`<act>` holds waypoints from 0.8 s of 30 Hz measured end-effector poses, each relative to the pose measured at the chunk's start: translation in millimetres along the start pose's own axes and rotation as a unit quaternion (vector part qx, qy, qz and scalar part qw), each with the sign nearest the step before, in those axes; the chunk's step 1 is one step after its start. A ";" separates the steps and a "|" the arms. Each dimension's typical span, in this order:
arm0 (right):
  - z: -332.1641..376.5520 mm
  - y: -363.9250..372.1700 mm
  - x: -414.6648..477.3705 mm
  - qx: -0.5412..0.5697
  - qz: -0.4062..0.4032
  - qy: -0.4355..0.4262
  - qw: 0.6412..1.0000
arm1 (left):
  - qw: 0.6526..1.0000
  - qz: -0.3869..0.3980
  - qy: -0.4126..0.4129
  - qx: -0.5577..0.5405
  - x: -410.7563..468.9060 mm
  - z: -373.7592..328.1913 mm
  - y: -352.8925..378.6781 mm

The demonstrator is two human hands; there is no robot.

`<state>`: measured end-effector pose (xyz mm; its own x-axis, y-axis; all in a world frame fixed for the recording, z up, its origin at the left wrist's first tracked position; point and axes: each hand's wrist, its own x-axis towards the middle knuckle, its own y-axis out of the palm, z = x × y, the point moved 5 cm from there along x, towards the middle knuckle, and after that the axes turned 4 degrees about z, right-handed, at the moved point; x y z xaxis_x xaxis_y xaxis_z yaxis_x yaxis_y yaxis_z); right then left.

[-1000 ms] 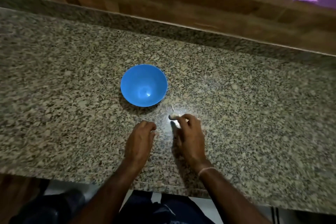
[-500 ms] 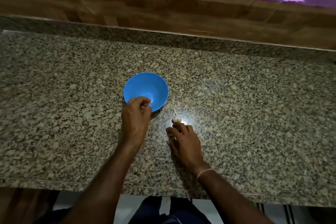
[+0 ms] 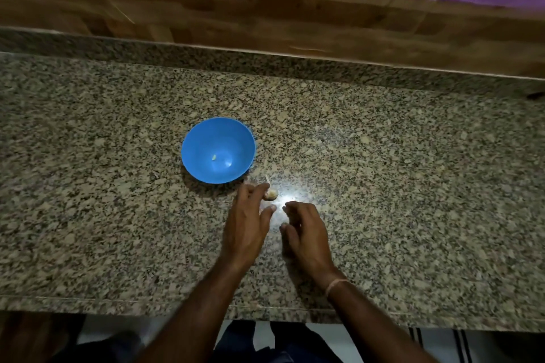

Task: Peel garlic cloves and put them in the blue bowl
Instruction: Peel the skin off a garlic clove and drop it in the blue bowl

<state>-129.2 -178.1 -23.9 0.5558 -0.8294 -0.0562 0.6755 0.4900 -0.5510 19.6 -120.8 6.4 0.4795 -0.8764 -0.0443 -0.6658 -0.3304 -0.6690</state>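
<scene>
While one peeled clove (image 3: 213, 158) sits in the round blue plastic bowl (image 3: 193, 141), the straight-fingered left hand (image 3: 246, 224) reaches the next pale garlic piece (image 3: 270, 194) to peel it; the right hand (image 3: 306, 233) hovers loosely curled, empty

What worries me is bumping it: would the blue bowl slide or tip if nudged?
It would probably slide: the blue bowl looks like light plastic, holds only one small garlic piece, and sits on a smooth granite countertop. Tipping seems less likely, since it is wide, though its base looks narrower than its rim.
</scene>
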 end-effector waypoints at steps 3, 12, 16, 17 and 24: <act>-8.6 -7.3 5.3 0.042 0.023 0.017 0.999 | 0.999 0.003 -0.032 0.013 12.8 4.5 20.7; -4.0 -14.8 14.0 0.415 0.086 0.231 0.876 | 0.993 0.021 -0.017 -0.114 -5.2 -19.6 27.3; -0.1 -19.4 12.5 0.507 0.091 0.269 0.814 | 0.955 -0.016 -0.118 -0.270 -17.3 -22.1 26.6; 0.3 -19.8 11.2 0.524 0.096 0.276 0.800 | 0.934 -0.030 -0.146 -0.324 -19.9 -20.7 28.5; 15.9 -34.8 2.4 0.445 0.097 0.192 0.870 | 0.805 -0.026 -0.238 -0.543 -27.0 -17.8 44.1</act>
<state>-143.7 -192.9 8.4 0.6136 -0.6534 -0.4434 0.7896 0.5026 0.3521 -32.8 -117.9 -8.8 0.5146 -0.7039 -0.4895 -0.6210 -0.6997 0.3533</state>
